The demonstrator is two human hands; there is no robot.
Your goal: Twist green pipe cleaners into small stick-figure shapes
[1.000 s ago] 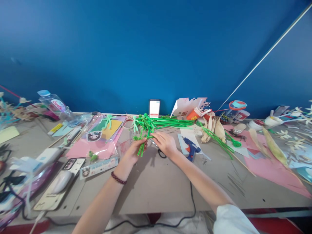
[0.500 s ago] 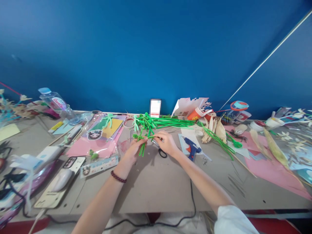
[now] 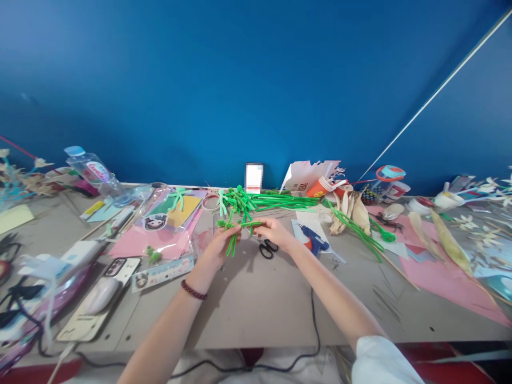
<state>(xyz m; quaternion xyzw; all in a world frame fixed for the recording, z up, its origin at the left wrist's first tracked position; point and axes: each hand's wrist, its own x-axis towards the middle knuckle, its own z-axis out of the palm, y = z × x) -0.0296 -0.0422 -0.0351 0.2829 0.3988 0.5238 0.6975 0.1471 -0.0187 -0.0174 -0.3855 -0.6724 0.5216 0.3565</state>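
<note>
Head view: left hand (image 3: 221, 245) and right hand (image 3: 277, 233) pinching green fuzzy-stem piece (image 3: 232, 244) above table (image 3: 256, 304), near black scissors (image 3: 268, 248). Possible faults: stems slipping or untwisting, from loose left pinch; snagged green stem bundle (image 3: 286, 201), from wide rightward pull.

No wording is fully legible. Near the far left corner of the desk (image 3: 256, 314), a clear bottle (image 3: 107, 184) has a blurred script label; along the far edge, a torn white sheet (image 3: 308, 172) bears red characters and an orange cup (image 3: 318, 188) yellow lettering.
</note>
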